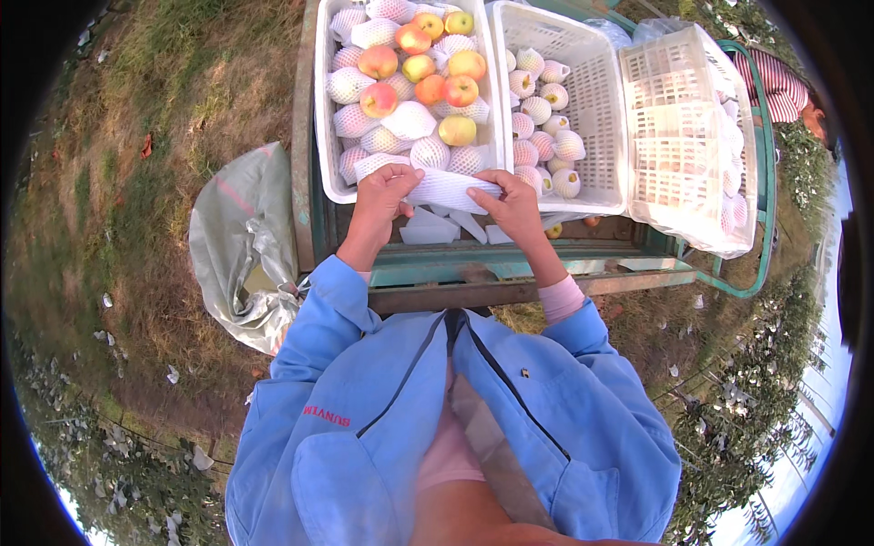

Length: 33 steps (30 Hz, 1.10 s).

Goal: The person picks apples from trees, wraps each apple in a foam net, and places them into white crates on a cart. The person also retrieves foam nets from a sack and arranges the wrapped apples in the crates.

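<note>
A flat white foam net sleeve [447, 191] stretches between my hands over the near edge of a white plastic crate [328, 184]. My left hand [382, 201] pinches its left part between thumb and fingers. At the other end, my right hand [511, 203] grips it with thumb and forefinger. Inside the crate, several bare red-yellow apples [377, 100] lie on top of apples wrapped in foam nets [430, 152]. Below my hands, loose flat white foam pieces [430, 227] rest on the cart bed.
A second white crate [594, 136] holds net-wrapped apples [536, 109]. Further right stands a plastic-lined crate [672, 130] of wrapped fruit. The green metal cart [437, 269] has a rail [768, 170]; a person [778, 85] is beyond it. A grey sack [239, 225] hangs at the left.
</note>
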{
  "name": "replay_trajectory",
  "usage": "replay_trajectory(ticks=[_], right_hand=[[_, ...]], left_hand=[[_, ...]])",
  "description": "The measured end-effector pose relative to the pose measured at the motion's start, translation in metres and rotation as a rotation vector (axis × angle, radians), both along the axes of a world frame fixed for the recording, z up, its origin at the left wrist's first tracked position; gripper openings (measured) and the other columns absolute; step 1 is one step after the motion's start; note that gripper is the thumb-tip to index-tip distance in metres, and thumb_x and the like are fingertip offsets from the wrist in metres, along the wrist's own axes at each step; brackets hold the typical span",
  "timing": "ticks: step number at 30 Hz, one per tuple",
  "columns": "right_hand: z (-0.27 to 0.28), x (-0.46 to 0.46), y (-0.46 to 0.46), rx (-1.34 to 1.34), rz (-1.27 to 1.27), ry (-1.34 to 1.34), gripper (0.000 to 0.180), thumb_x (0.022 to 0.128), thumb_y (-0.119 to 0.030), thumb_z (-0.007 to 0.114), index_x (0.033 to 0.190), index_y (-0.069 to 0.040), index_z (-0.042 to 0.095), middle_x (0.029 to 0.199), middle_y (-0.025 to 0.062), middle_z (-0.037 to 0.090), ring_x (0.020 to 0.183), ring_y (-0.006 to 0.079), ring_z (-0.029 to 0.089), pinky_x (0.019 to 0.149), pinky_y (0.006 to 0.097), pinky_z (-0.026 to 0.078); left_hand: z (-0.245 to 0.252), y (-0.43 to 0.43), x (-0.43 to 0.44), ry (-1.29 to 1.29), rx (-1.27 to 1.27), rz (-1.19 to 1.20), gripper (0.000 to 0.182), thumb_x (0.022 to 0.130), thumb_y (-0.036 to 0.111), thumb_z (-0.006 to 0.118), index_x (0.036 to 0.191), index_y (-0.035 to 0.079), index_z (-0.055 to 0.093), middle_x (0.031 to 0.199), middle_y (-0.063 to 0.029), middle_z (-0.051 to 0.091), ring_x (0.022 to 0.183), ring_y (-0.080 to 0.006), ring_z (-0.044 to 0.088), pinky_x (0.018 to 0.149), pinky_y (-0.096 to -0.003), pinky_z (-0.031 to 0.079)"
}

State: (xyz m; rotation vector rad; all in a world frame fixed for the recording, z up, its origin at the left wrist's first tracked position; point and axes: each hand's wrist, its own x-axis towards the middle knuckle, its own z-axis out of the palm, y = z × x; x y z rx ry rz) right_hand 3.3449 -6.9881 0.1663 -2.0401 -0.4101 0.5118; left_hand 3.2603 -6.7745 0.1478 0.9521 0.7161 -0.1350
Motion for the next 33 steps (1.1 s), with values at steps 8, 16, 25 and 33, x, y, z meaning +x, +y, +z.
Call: replay_trajectory(ticks=[8, 16, 25, 33], right_hand=[[0.0, 0.041, 0.035, 0.016, -0.078, 0.33, 0.047, 0.085, -0.041, 0.073, 0.101, 0.003, 0.069, 0.088, 0.0101, 0.071, 0.073, 0.0143, 0.067, 0.067, 0.0315, 0.055], [-0.091, 0.095, 0.086, -0.646, 0.012, -0.185, 0.081, 0.069, -0.065, 0.072, 0.108, 0.005, 0.061, 0.105, 0.0224, 0.068, 0.101, 0.0358, 0.066, 0.083, 0.0437, 0.053], [-0.005, 0.065, 0.011, 0.554, -0.047, 1.245, 0.055, 0.091, -0.055, 0.052, 0.111, -0.005, 0.061, 0.094, 0.014, 0.069, 0.065, 0.0188, 0.064, 0.056, 0.0294, 0.054], [0.075, -0.069, -0.063, 0.548, 0.045, 0.859, 0.053, 0.095, -0.048, 0.053, 0.118, 0.0, 0.056, 0.093, 0.014, 0.068, 0.068, 0.0159, 0.065, 0.057, 0.0272, 0.055]], left_hand=[[0.01, 0.015, -0.035, -0.083, 0.048, -0.435, 0.023, 0.085, 0.021, 0.076, 0.094, 0.001, 0.072, 0.076, 0.0008, 0.066, 0.056, -0.0036, 0.049, 0.046, -0.0208, 0.038], [0.091, -0.031, -0.147, -0.3, -0.294, -0.715, 0.034, 0.085, 0.012, 0.074, 0.116, -0.001, 0.067, 0.107, -0.0062, 0.07, 0.097, -0.011, 0.061, 0.087, -0.0273, 0.048], [0.105, -0.092, -0.183, -0.445, -0.54, 0.158, 0.048, 0.088, 0.008, 0.064, 0.134, -0.001, 0.05, 0.133, -0.0148, 0.057, 0.125, -0.0261, 0.053, 0.103, -0.0435, 0.044], [0.103, -0.107, -0.106, -0.279, 0.585, -0.162, 0.077, 0.071, 0.016, 0.083, 0.136, -0.002, 0.046, 0.128, -0.0109, 0.056, 0.115, -0.0177, 0.056, 0.099, -0.0379, 0.048]])
